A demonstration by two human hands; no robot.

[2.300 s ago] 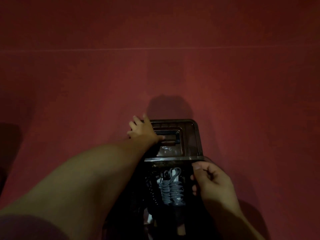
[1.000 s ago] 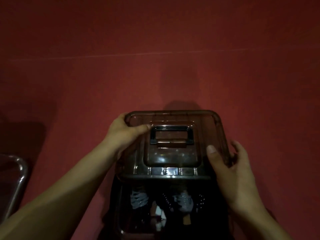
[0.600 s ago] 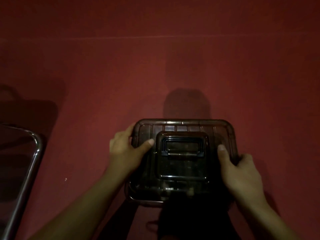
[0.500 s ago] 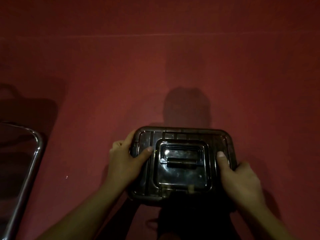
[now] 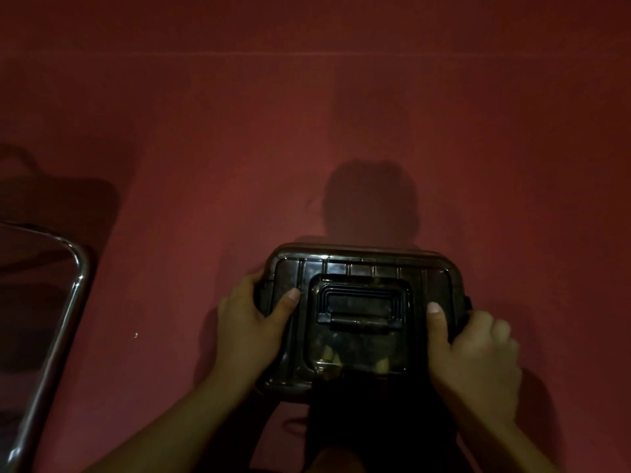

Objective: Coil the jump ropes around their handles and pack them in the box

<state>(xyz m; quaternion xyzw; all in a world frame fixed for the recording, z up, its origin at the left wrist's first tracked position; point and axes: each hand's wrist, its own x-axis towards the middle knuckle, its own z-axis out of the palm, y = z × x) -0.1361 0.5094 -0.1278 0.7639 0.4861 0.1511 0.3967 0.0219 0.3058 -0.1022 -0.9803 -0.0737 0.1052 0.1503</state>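
Observation:
A dark smoked-plastic box lid (image 5: 362, 268) with a folding black carry handle (image 5: 359, 307) lies flat over the box on the red floor. My left hand (image 5: 251, 322) grips the lid's left edge, thumb on top and fingers round the side. My right hand (image 5: 476, 353) grips the right edge the same way, thumb pressing the top. The jump ropes are hidden under the lid; only faint pale shapes show through the tinted plastic.
A chrome tube frame with a dark panel (image 5: 73, 302) stands at the left edge. Red carpet (image 5: 341, 131) stretches away beyond the box, crossed by a thin pale seam far off. A dark shadow covers the box's near side.
The lid came from behind the open box, swung down over it and now lies flat on top. Both hands moved to its left and right edges. The ropes are no longer visible.

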